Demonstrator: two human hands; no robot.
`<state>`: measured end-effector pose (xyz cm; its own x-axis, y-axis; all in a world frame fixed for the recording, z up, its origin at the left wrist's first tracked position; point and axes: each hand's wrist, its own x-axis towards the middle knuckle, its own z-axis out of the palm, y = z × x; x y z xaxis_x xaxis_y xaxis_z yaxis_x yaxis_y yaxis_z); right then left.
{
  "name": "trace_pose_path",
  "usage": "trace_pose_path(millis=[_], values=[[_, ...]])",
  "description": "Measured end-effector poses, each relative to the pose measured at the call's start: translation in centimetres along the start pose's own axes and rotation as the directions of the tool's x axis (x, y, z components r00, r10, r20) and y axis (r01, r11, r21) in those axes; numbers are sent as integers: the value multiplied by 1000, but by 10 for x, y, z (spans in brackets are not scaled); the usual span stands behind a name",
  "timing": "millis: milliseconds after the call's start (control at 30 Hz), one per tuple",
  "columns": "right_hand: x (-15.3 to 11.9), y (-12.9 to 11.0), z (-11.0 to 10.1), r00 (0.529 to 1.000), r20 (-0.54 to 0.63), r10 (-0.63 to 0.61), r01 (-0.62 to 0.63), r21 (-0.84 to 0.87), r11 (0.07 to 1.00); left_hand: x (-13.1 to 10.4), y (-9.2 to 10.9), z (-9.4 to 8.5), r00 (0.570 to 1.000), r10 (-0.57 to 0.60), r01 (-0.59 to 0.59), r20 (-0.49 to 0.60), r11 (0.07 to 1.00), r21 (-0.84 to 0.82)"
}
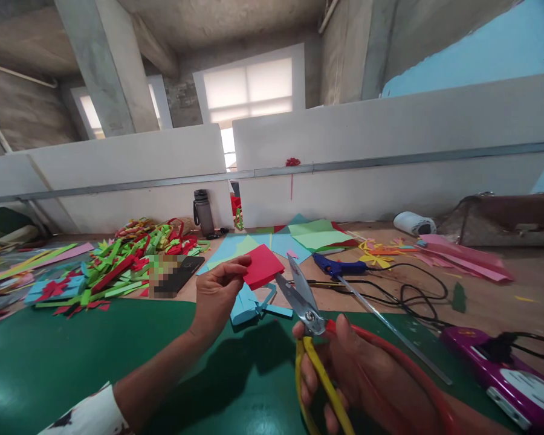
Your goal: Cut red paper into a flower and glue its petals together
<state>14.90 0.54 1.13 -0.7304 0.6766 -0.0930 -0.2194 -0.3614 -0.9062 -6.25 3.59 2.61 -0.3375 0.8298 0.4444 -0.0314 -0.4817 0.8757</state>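
My left hand (221, 290) pinches a small red paper square (263, 267) by its left edge, holding it up above the table. In my right hand (344, 368) are scissors (309, 314) with one yellow and one red handle. Their blades stand apart and point up and left, with the tips close to the right corner of the red paper. Whether blade and paper touch I cannot tell. Below the paper lies a folded light-blue paper piece (245, 307) with strips sticking out, on the green mat (172, 368).
Behind are stacked coloured sheets (320, 234) and a blue glue gun (340, 266) with a cord. At right lies a purple power strip (498, 374). Leftward are a heap of green and red paper strips (122, 260), a dark phone (185, 275) and a grey bottle (203, 212).
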Motion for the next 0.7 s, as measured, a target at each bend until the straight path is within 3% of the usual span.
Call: trace_pose_path(millis=[167,333,700], values=[[1,1,-6,1000,7,0,0,98,995,-2,-3,-3,997,-42,48,60,994,-99],[3,0,-4,1000,11,4,-6,98,995,0,-3,-1,989,-149,146,-18,984,-104],[1,6,-3,997,59,-44,40,66,997,3,4,1,934,-348,354,80,877,-325]])
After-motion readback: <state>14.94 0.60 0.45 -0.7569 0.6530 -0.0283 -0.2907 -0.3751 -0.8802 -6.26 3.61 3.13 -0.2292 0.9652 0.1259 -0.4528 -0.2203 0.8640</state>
